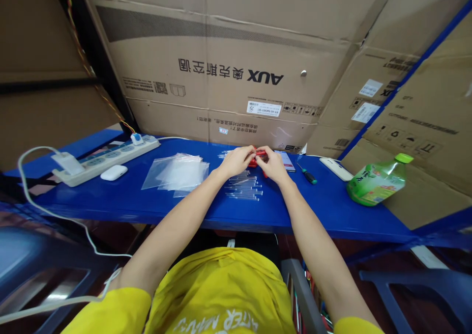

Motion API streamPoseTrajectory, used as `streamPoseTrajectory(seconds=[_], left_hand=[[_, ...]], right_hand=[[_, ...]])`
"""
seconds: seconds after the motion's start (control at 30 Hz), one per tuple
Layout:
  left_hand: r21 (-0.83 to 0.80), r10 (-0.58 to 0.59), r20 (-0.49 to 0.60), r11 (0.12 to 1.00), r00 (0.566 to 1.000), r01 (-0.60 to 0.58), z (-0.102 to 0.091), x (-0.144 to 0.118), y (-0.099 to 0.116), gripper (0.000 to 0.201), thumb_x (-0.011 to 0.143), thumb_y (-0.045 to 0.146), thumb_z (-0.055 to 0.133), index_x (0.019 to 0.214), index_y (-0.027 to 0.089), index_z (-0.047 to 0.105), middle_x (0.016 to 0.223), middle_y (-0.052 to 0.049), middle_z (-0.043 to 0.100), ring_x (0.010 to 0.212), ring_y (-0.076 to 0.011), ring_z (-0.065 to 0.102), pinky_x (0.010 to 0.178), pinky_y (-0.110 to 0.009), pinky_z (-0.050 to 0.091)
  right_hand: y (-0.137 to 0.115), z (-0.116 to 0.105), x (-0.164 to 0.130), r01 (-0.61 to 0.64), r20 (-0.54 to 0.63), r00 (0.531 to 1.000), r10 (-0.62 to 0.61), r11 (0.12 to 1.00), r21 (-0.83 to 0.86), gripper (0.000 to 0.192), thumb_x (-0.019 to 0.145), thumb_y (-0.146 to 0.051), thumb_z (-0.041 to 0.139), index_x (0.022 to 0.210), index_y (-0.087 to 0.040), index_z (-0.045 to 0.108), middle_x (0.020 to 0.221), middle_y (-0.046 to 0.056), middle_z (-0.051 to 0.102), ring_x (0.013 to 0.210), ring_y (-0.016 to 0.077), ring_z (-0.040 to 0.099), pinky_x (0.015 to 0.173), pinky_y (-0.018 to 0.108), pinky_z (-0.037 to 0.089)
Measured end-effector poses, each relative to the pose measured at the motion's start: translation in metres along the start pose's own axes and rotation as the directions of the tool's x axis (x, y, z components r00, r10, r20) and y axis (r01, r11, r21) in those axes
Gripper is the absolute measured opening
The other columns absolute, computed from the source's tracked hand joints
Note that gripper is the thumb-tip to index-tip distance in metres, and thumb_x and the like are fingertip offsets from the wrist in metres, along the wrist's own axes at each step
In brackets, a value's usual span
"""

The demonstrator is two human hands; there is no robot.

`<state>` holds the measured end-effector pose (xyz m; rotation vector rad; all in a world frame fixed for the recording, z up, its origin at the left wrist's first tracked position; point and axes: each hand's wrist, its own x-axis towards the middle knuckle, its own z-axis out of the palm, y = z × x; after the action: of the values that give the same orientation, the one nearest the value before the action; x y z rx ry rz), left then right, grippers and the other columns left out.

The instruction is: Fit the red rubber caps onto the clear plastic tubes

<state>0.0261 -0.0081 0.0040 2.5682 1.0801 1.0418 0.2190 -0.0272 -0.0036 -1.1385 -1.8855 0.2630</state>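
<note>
My left hand [238, 161] and my right hand [272, 165] come together over the back middle of the blue table [313, 201]. Small red pieces [261, 153] show between and just beneath the fingers; their kind is too small to make out. Both sets of fingers are bent in a pinch, the right ones touching red. What the left fingertips hold is hidden. Just in front of the hands lie several thin clear plastic sticks [245, 193] with wider ends, with more sticks [223, 154] behind my left hand. To the left is a loose pile of clear plastic bags [180, 173].
A phone [285, 160] and a green-handled screwdriver [309, 176] lie to the right, near a white flat device [336, 169] and a green bottle [379, 181]. A power strip [110, 160] and white earbud case [114, 172] are left. A cardboard wall [221, 93] closes the back.
</note>
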Motion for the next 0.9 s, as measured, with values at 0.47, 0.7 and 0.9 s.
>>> streamPoseTrajectory(seconds=[0.47, 0.7, 0.9], left_hand=[[-0.103, 0.072, 0.011, 0.992, 0.997, -0.071, -0.002, 0.001, -0.003, 0.011, 0.100, 0.025, 0.054, 0.100, 0.020, 0.063, 0.079, -0.003, 0.070, 0.067, -0.0170, 0.058, 0.064, -0.027, 0.033], [-0.143, 0.046, 0.003, 0.989, 0.999, -0.045, -0.002, 0.002, 0.001, 0.008, 0.097, 0.021, 0.057, 0.091, 0.019, 0.061, 0.071, -0.001, 0.066, 0.061, -0.0158, 0.053, 0.063, -0.028, 0.033], [-0.152, 0.019, 0.002, 0.988, 1.000, -0.019, -0.002, 0.003, 0.004, 0.009, 0.098, 0.022, 0.055, 0.092, 0.019, 0.060, 0.074, -0.002, 0.068, 0.063, -0.0161, 0.055, 0.064, -0.028, 0.035]], right_hand=[[-0.005, -0.001, 0.002, -0.029, -0.019, 0.999, 0.029, 1.000, 0.005, 0.017, 0.083, -0.036, 0.064, 0.090, -0.021, 0.069, 0.076, 0.004, 0.076, 0.064, 0.0197, 0.068, 0.068, 0.031, 0.052], [-0.001, 0.005, 0.001, -0.013, -0.059, 0.998, 0.007, 0.994, -0.108, 0.017, 0.083, -0.029, 0.063, 0.094, -0.020, 0.073, 0.080, 0.006, 0.077, 0.068, 0.0216, 0.069, 0.070, 0.031, 0.050], [0.002, 0.010, 0.002, 0.015, -0.026, 0.999, -0.022, 0.967, -0.252, 0.023, 0.092, -0.031, 0.057, 0.102, -0.018, 0.072, 0.079, 0.006, 0.076, 0.071, 0.0225, 0.068, 0.070, 0.030, 0.044]])
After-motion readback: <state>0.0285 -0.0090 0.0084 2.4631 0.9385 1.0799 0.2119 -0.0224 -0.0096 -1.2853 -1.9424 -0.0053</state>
